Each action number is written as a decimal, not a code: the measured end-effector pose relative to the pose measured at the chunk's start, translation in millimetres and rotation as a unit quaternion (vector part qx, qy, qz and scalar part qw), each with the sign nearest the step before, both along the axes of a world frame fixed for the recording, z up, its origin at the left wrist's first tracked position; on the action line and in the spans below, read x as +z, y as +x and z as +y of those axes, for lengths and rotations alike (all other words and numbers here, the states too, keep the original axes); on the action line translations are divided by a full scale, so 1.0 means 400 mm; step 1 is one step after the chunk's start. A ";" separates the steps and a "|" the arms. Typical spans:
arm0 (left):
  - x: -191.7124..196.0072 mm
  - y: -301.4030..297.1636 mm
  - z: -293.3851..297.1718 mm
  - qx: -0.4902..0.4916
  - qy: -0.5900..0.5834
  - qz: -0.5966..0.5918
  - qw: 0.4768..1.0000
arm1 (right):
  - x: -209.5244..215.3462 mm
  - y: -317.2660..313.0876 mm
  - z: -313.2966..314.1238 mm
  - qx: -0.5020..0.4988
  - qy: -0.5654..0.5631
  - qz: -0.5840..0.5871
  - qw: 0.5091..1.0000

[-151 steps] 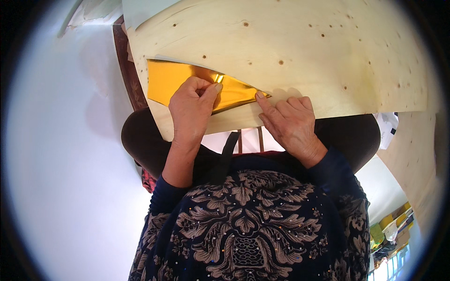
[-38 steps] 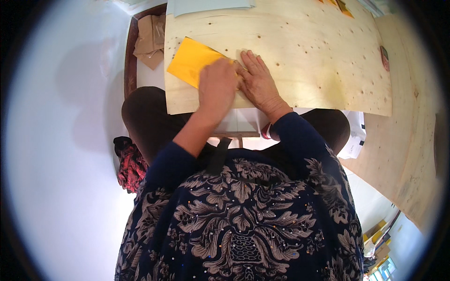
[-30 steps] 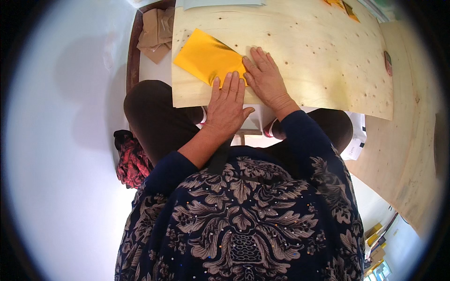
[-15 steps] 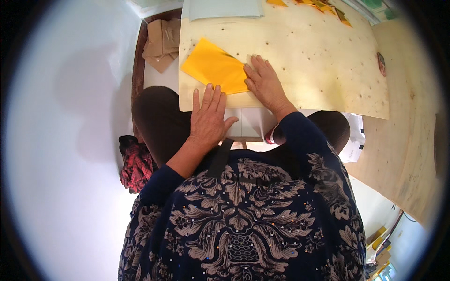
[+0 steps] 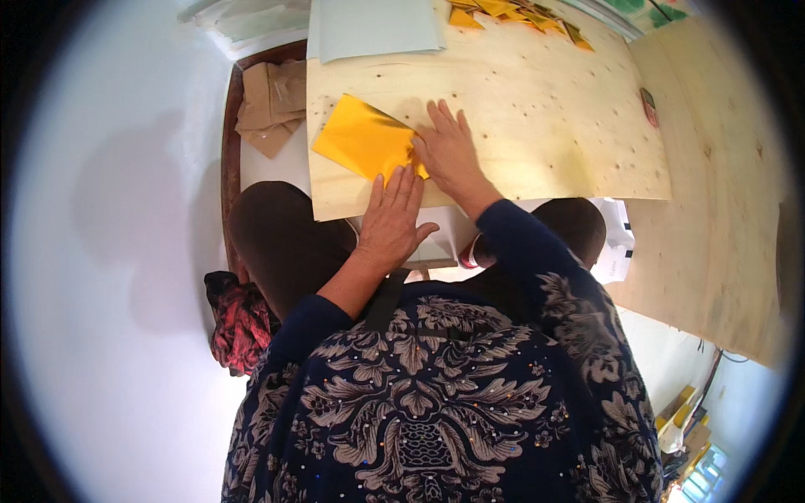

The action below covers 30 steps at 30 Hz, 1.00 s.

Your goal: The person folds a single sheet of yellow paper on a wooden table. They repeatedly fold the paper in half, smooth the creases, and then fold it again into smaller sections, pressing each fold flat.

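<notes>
On the light wooden board lies a piece of yellow paper (image 5: pixel 356 138), its long side slanting and its right end creased and shiny gold beside my fingers. My left hand (image 5: pixel 392 220) reaches in from the near edge of the board, its fingers stretched out and the tips resting on the paper's near right edge. My right hand (image 5: pixel 453 155) lies over the paper's right end, with fingers extended and palm down on the board. Part of that end is hidden under it. Neither hand grips anything.
A pale grey-white sheet (image 5: pixel 381 33) covers the board's far left. Several folded gold-yellow pieces (image 5: pixel 520 15) lie at the far edge. A small red and dark device (image 5: pixel 649 107) sits at the right edge. Brown paper (image 5: pixel 267 101) lies left of the board.
My left fingers have moved right along the paper's near edge, closer to my right hand. The paper's right end now looks more creased. The whole view has shifted slightly.
</notes>
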State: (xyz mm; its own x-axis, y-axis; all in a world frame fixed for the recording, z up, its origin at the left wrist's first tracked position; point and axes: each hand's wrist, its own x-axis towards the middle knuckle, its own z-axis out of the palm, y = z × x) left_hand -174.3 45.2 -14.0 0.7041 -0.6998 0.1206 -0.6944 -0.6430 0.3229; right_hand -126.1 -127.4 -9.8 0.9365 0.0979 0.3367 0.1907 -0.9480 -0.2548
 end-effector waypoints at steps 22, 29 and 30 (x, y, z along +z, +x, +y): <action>-0.017 0.012 0.016 -0.016 -0.034 0.004 0.999 | -0.085 -0.047 -0.261 -0.266 -0.156 0.050 0.950; -0.014 0.009 0.010 -0.015 -0.040 -0.002 0.999 | -0.027 0.073 -0.038 -0.204 -0.021 -0.104 0.973; -0.012 0.010 0.010 -0.016 -0.025 0.006 1.000 | -0.048 0.088 0.026 -0.201 -0.005 -0.030 0.979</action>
State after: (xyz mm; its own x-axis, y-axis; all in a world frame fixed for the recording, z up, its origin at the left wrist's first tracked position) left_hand -170.3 49.1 -18.6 0.6837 -0.7146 0.1479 -0.7097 -0.6041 0.3625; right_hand -91.1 -117.1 -29.0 0.8784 -0.2718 0.3930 -0.1846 -0.9517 -0.2455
